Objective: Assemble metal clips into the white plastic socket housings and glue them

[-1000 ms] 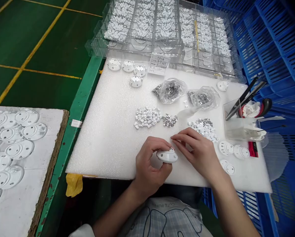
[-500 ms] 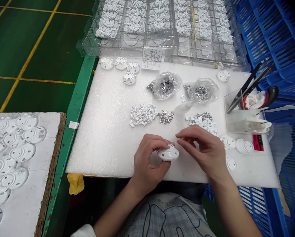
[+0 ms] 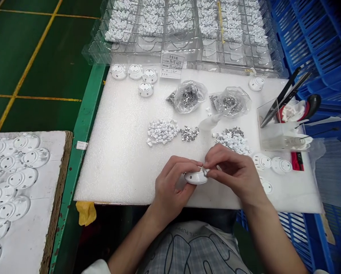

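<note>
A white round plastic part (image 3: 195, 178) sits tilted in my left hand (image 3: 174, 182), gripped between the thumb below and the fingers above. At its right edge, my right hand (image 3: 230, 169) pinches a tiny white piece (image 3: 205, 171) against the part; the fingertips partly hide it. Beyond my hands lie a pile of small white pieces (image 3: 162, 131) and a pile of small metal pieces (image 3: 189, 133). Another mixed pile of white pieces (image 3: 234, 141) is just past my right hand. A translucent squeeze bottle (image 3: 210, 122) lies between the piles.
Two plastic bags (image 3: 189, 97) of metal pieces lie farther back. Clear trays (image 3: 181, 49) of white pieces line the far edge. A clear box (image 3: 275, 137) with tweezers (image 3: 284, 99) stands right. More round parts (image 3: 281, 165) lie near it; a board (image 3: 45, 182) at left bears several.
My right hand has moved left, bringing the tiny white piece from beside the round part to its right edge. The left hand still grips the part.
</note>
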A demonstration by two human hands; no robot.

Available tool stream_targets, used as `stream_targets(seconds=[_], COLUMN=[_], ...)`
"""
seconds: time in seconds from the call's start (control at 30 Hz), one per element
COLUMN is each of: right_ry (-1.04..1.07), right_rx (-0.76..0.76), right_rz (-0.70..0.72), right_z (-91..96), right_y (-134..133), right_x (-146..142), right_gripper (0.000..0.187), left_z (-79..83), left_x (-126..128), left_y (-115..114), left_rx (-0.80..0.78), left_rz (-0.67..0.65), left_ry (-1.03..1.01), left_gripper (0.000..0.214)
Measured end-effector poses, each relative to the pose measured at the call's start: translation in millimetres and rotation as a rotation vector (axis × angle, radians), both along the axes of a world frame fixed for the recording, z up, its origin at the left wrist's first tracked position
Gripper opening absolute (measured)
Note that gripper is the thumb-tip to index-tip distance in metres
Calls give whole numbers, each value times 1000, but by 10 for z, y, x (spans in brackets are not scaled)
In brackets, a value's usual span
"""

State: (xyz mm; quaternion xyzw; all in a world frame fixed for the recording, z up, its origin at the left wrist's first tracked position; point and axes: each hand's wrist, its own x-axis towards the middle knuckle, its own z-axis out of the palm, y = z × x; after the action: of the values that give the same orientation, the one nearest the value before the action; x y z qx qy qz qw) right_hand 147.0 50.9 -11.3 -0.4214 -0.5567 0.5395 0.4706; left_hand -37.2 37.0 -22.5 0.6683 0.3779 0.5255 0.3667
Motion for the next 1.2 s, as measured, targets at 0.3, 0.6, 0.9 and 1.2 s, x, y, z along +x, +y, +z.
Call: stream_targets(seconds=[0.3, 0.6, 0.9, 1.2], right_ry=[-21, -114, -66, -35], right_rx=[37, 136, 6, 16], right_rz=[30, 53, 56, 66], right_z=[-17, -3, 2, -26], right_y=[-3, 3, 6, 9], right_x=[11, 29, 4, -23], right_gripper=[5, 17, 16, 13], left_z=[-14, 22, 4, 26], left_x=[-4, -2, -2, -27], left_y=[4, 13, 2, 21], left_rx=[1, -3, -39, 38], left_rz=[-5, 9, 23, -26], left_ry=[16, 68, 82, 138], left_gripper=[21, 16, 16, 21])
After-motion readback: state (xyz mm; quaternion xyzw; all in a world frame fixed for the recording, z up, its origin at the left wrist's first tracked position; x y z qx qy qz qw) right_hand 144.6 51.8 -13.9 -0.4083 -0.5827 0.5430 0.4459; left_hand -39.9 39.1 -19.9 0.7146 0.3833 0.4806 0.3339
